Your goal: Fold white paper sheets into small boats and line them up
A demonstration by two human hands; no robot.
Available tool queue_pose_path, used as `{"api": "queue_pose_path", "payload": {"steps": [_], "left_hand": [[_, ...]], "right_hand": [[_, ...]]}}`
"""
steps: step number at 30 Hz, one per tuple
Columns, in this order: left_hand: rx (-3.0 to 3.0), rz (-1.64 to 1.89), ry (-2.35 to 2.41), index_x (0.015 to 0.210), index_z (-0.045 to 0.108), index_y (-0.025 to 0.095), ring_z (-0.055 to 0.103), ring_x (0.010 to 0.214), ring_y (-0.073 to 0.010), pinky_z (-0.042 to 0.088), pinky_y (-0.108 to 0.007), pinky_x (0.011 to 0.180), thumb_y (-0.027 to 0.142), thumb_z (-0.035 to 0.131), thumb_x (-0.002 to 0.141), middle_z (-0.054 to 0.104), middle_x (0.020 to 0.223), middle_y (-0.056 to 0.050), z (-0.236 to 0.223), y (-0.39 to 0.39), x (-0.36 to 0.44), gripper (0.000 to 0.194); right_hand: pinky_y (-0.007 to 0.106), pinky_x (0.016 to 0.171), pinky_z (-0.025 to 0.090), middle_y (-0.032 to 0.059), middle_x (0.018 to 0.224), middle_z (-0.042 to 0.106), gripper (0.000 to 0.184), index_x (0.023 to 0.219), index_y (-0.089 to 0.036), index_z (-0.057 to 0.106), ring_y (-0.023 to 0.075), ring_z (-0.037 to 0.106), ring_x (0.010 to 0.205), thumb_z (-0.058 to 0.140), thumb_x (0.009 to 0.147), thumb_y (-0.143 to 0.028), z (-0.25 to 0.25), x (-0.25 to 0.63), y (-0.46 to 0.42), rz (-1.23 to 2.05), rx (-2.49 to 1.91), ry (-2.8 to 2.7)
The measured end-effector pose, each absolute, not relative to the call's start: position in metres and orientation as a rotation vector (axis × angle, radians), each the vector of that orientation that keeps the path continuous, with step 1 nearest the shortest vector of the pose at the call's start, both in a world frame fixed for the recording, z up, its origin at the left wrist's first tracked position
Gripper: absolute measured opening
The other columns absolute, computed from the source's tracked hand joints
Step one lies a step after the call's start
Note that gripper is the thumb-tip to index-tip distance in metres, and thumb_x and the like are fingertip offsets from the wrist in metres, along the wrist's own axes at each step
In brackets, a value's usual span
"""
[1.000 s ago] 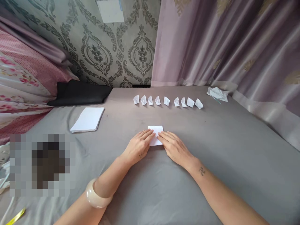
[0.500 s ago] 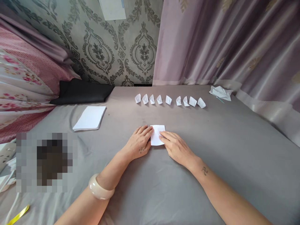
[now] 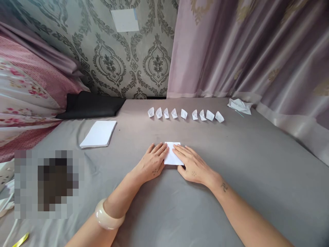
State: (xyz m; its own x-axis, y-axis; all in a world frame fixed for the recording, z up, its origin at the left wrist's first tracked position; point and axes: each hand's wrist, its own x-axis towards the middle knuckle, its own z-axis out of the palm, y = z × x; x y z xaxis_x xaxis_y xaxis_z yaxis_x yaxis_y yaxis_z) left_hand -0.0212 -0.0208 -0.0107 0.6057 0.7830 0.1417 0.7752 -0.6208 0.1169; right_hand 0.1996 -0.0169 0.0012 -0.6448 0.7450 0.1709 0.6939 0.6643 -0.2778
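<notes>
A small folded square of white paper (image 3: 173,160) lies on the grey cloth between my two hands. My left hand (image 3: 154,161) rests with its fingers stretched out over the paper's left edge. From the other side, my right hand (image 3: 194,164) lies flat, its fingertips on the upper right part of the square and its thumb near the lower right corner. Beyond the hands stands a row of several small folded white paper pieces (image 3: 184,114).
A stack of white paper (image 3: 99,133) sits at the left, with a black folded cloth (image 3: 92,105) behind it. Crumpled white paper (image 3: 240,105) lies at the back right beside a thin greenish stick (image 3: 239,113). A yellow strip (image 3: 21,240) and white cables are at the lower left.
My right hand has shifted left, and its fingers now lie further over the paper. The whole view has tilted up slightly. The left hand stays at the paper's left edge.
</notes>
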Motion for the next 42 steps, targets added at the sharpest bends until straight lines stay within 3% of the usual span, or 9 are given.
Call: {"api": "queue_pose_path", "payload": {"steps": [9,15,23,29,33,37,42], "left_hand": [[2.843,0.318,1.296,0.128,0.047,0.01,0.044,0.129,-0.0262,0.035,-0.042,0.108,0.015,0.037,0.091,0.051,0.137,-0.015,-0.001,-0.027,-0.014,0.038],[2.711,0.418,1.364,0.102,0.063,0.017,0.058,0.097,-0.0219,0.05,-0.037,0.085,0.018,0.036,0.094,0.063,0.109,-0.01,0.004,-0.033,-0.01,0.028],[2.153,0.776,1.593,0.084,0.073,0.022,0.053,0.089,-0.0201,0.05,-0.034,0.079,0.032,0.052,0.09,0.065,0.093,-0.007,-0.006,-0.026,-0.004,0.024],[1.944,0.85,1.742,0.078,0.074,0.022,0.053,0.086,-0.0207,0.049,-0.037,0.077,0.041,0.053,0.088,0.064,0.087,-0.007,-0.001,-0.024,0.005,0.031],[1.904,0.891,1.818,0.062,0.067,0.018,0.051,0.081,-0.0197,0.046,-0.038,0.079,0.04,0.044,0.093,0.062,0.083,-0.007,-0.006,-0.022,0.012,0.044],[1.851,0.912,1.91,0.068,0.067,0.018,0.049,0.088,-0.0237,0.044,-0.042,0.081,0.037,0.049,0.09,0.06,0.092,-0.009,-0.014,-0.02,0.016,0.035],[1.78,0.881,1.996,0.064,0.065,0.018,0.049,0.09,-0.0263,0.043,-0.046,0.081,0.037,0.055,0.086,0.058,0.094,-0.01,-0.018,-0.017,0.019,0.031]], "right_hand": [[0.046,0.111,0.033,0.01,0.13,0.059,0.041,0.122,-0.016,0.059,0.0217,0.053,0.121,0.043,0.084,-0.009,0.006,0.2,-0.028,0.18,-1.088,-2.583],[0.048,0.106,0.038,0.0102,0.127,0.061,0.038,0.119,-0.019,0.062,0.0237,0.056,0.116,0.044,0.087,-0.009,0.006,0.203,-0.029,0.186,-1.05,-2.577],[0.035,0.089,0.048,0.0023,0.114,0.067,0.022,0.102,-0.025,0.069,0.02,0.059,0.103,0.049,0.092,-0.027,0.003,0.205,-0.013,0.576,-1.245,-2.283],[0.029,0.08,0.049,0.0051,0.106,0.065,0.027,0.092,-0.021,0.07,0.0175,0.063,0.091,0.047,0.092,-0.034,-0.003,0.2,0.001,0.761,-1.362,-2.082],[0.029,0.075,0.048,0.0068,0.104,0.063,0.031,0.084,-0.019,0.068,0.0168,0.062,0.083,0.045,0.092,-0.038,-0.007,0.196,0.003,0.715,-1.41,-2.059],[0.029,0.071,0.046,0.0065,0.099,0.061,0.036,0.065,-0.018,0.06,0.0148,0.059,0.072,0.047,0.091,-0.04,-0.01,0.194,0.004,0.635,-1.485,-2.032],[0.029,0.067,0.045,0.006,0.094,0.059,0.035,0.064,-0.018,0.058,0.0134,0.055,0.065,0.049,0.09,-0.041,-0.011,0.191,0.006,0.563,-1.537,-2.01]]}}
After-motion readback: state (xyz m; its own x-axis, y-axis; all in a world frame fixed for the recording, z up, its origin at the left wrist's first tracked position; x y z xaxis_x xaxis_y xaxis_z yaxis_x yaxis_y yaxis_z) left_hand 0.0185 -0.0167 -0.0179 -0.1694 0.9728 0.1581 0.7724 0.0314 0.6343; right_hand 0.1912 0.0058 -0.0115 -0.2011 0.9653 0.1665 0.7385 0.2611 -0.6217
